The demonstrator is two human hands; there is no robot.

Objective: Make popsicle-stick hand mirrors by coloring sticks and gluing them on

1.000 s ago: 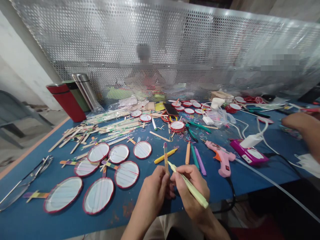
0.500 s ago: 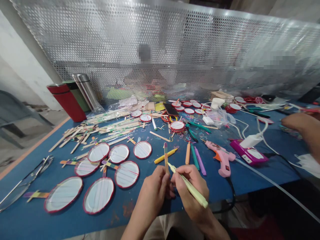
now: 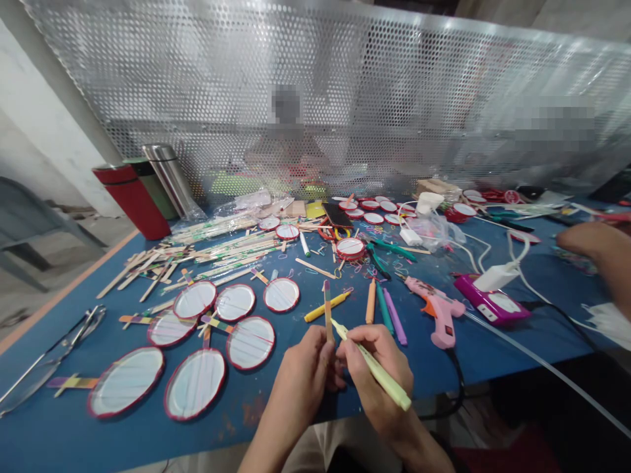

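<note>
Upright between the fingers of my left hand (image 3: 308,371) is a popsicle stick (image 3: 328,309) with purple, green and orange bands. My right hand (image 3: 377,374) grips a pale yellow marker (image 3: 377,376) like a pen, its tip at the stick's right edge. Whether the tip touches the stick I cannot tell. Just beyond lie a yellow marker (image 3: 315,313), an orange marker (image 3: 371,302), a teal marker (image 3: 382,309) and a purple marker (image 3: 395,318). To the left are several round, red-rimmed lids (image 3: 194,384) with coloured sticks attached.
A pink glue gun (image 3: 438,309) and a purple power strip (image 3: 490,301) with white cables lie at right. Eyeglasses (image 3: 54,358) rest at far left. Bare sticks (image 3: 142,269) and bottles (image 3: 135,203) stand behind. Another person's arm (image 3: 599,246) reaches in from the right.
</note>
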